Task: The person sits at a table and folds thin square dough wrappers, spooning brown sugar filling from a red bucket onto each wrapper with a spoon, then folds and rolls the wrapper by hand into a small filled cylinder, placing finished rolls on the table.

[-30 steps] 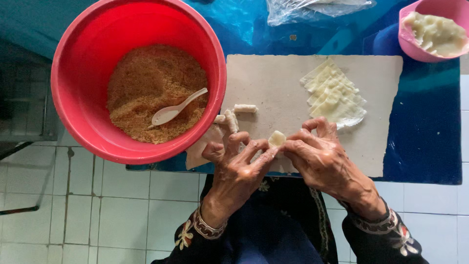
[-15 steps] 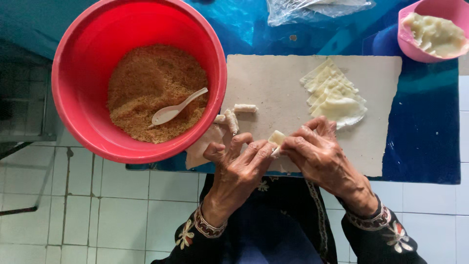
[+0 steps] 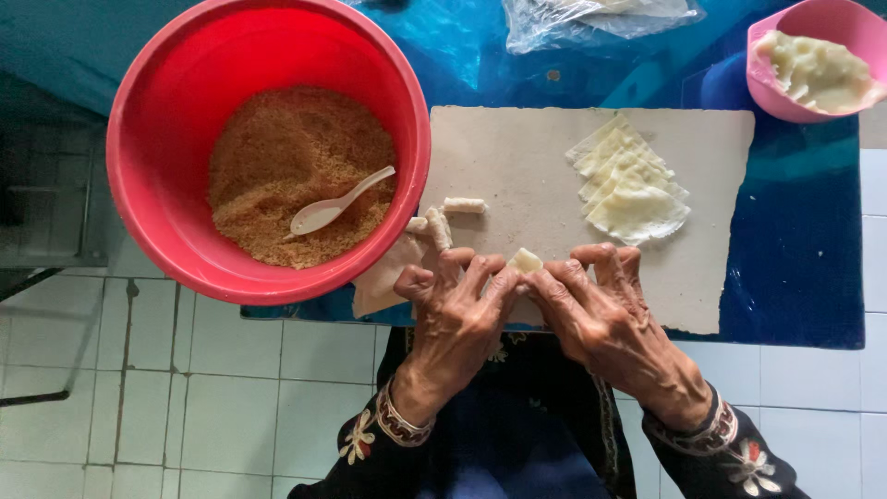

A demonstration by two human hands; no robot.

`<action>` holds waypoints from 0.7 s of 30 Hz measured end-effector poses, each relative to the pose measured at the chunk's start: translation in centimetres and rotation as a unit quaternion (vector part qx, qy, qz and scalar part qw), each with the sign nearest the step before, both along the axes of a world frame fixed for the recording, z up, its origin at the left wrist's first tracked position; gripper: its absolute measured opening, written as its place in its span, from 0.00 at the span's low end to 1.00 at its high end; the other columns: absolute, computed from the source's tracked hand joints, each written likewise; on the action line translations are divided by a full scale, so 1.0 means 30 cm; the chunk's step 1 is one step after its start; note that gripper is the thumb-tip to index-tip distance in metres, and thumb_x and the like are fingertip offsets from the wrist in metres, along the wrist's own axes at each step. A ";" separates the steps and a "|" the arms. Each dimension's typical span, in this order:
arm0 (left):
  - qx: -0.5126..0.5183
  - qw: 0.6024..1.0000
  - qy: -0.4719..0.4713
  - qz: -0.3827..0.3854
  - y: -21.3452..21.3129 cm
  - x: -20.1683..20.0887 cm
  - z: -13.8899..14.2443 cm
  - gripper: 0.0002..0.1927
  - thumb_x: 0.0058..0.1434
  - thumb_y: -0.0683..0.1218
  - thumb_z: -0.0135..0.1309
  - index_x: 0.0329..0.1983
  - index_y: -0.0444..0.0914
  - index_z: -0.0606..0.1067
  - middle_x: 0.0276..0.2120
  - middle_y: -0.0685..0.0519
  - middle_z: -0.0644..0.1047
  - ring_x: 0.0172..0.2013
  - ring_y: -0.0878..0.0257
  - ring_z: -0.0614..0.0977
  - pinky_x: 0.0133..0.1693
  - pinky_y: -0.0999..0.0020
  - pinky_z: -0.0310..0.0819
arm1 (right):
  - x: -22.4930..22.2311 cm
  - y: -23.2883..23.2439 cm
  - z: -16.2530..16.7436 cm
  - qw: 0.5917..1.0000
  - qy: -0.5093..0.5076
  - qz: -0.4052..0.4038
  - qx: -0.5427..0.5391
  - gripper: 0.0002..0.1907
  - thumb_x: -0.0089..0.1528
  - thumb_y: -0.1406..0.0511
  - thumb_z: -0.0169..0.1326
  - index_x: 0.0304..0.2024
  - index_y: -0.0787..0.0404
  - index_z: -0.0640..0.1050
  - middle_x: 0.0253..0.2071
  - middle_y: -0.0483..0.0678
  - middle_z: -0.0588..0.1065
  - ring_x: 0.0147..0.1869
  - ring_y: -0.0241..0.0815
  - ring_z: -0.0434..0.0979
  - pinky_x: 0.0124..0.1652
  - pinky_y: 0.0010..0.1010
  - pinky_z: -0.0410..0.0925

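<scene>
**Both hands fold a small wrapper at the board's near edge**

At ten o'clock a red basin [image 3: 166, 212] holds brown crumbly filling [image 3: 296, 176] with a white plastic spoon [image 3: 337, 205] lying in it. Just beside its rim, three finished pale rolls [image 3: 442, 222] lie on the grey board [image 3: 517, 157], which sits on the blue counter [image 3: 795, 268]. At six o'clock the left hand [image 3: 457, 310] and right hand [image 3: 601, 310] meet, fingertips pressed together, pinching a small pale wrapper piece [image 3: 525, 260] between them at the board's near edge. At two o'clock, fanned triangular wrappers [image 3: 633, 185] lie on the board. A clear plastic bag [image 3: 601, 14] lies at twelve o'clock; a pink bowl [image 3: 771, 92] of pale paste sits at the far right.
</scene>
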State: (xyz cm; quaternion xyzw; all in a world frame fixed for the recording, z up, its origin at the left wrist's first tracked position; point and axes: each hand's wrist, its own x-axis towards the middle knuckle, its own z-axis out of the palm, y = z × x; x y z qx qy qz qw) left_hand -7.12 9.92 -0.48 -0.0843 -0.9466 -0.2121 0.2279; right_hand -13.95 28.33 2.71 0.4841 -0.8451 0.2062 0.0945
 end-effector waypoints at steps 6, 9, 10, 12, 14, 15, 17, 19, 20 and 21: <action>0.045 0.999 0.004 -0.014 0.015 0.024 -0.005 0.07 0.61 0.46 0.61 0.43 0.46 0.79 0.41 0.62 0.77 0.47 0.60 0.75 0.49 0.49 0.52 | -0.007 0.017 0.006 0.999 -0.036 0.012 0.021 0.20 0.52 0.71 0.58 0.48 0.62 0.79 0.41 0.48 0.75 0.49 0.52 0.71 0.48 0.46 0.59; 0.032 0.999 -0.008 -0.035 0.009 0.041 -0.006 0.14 0.59 0.42 0.60 0.49 0.43 0.80 0.45 0.60 0.78 0.49 0.57 0.75 0.47 0.52 0.57 | -0.040 0.014 0.004 0.994 -0.102 0.023 0.013 0.15 0.54 0.70 0.59 0.45 0.59 0.79 0.37 0.45 0.75 0.48 0.51 0.71 0.48 0.45 0.60; 0.028 0.998 -0.014 -0.048 0.006 0.044 -0.006 0.18 0.58 0.40 0.60 0.52 0.41 0.81 0.46 0.59 0.78 0.50 0.56 0.75 0.46 0.54 0.59 | -0.052 0.014 0.005 0.991 -0.130 0.026 0.009 0.13 0.56 0.70 0.60 0.44 0.58 0.78 0.36 0.44 0.75 0.48 0.51 0.70 0.48 0.45 0.60; -0.008 0.999 0.014 -0.043 0.004 0.053 -0.007 0.18 0.53 0.41 0.61 0.49 0.41 0.80 0.45 0.59 0.78 0.49 0.58 0.75 0.43 0.51 0.59 | -0.079 0.010 0.004 0.985 -0.171 0.029 0.009 0.13 0.55 0.67 0.62 0.43 0.57 0.79 0.33 0.43 0.76 0.45 0.50 0.70 0.44 0.45 0.60; -0.012 0.998 0.024 -0.049 -0.004 0.059 -0.012 0.19 0.51 0.41 0.61 0.49 0.40 0.80 0.45 0.59 0.78 0.48 0.58 0.75 0.41 0.51 0.59 | -0.087 0.003 0.002 0.982 -0.187 0.037 0.001 0.13 0.55 0.66 0.64 0.43 0.57 0.80 0.32 0.43 0.76 0.44 0.49 0.71 0.44 0.45 0.61; 0.003 0.998 0.022 -0.057 -0.008 0.056 -0.017 0.20 0.51 0.41 0.61 0.50 0.39 0.80 0.45 0.58 0.78 0.48 0.58 0.75 0.42 0.53 0.60 | -0.092 0.002 0.001 0.983 -0.180 0.044 -0.006 0.13 0.55 0.66 0.63 0.42 0.56 0.80 0.33 0.43 0.76 0.45 0.49 0.71 0.46 0.45 0.62; 0.014 0.997 0.025 -0.065 -0.012 0.052 -0.025 0.21 0.52 0.40 0.61 0.51 0.39 0.80 0.46 0.57 0.78 0.49 0.57 0.75 0.42 0.55 0.61 | -0.090 0.002 0.001 0.985 -0.165 0.045 -0.023 0.12 0.55 0.67 0.63 0.41 0.56 0.80 0.34 0.43 0.76 0.46 0.50 0.70 0.48 0.45 0.63; 0.007 0.998 0.035 -0.060 -0.013 0.053 -0.029 0.20 0.52 0.40 0.61 0.51 0.39 0.80 0.46 0.58 0.78 0.48 0.57 0.75 0.43 0.54 0.62 | -0.083 0.004 -0.001 0.987 -0.152 0.038 -0.039 0.12 0.55 0.68 0.63 0.41 0.57 0.80 0.36 0.45 0.76 0.48 0.53 0.70 0.49 0.45 0.64; 0.013 0.998 0.029 -0.062 -0.013 0.051 -0.030 0.21 0.53 0.40 0.61 0.52 0.39 0.80 0.47 0.58 0.78 0.49 0.57 0.75 0.43 0.56 0.62 | -0.081 0.006 -0.002 0.988 -0.145 0.033 -0.044 0.12 0.54 0.69 0.63 0.41 0.57 0.80 0.36 0.46 0.76 0.48 0.53 0.69 0.49 0.44 0.64; 0.018 0.997 0.023 -0.065 -0.015 0.050 -0.030 0.21 0.53 0.40 0.61 0.53 0.38 0.80 0.47 0.57 0.78 0.49 0.57 0.74 0.43 0.57 0.63 | -0.077 0.006 -0.005 0.989 -0.138 0.027 -0.049 0.12 0.54 0.69 0.63 0.40 0.56 0.80 0.37 0.47 0.75 0.48 0.54 0.69 0.49 0.44 0.64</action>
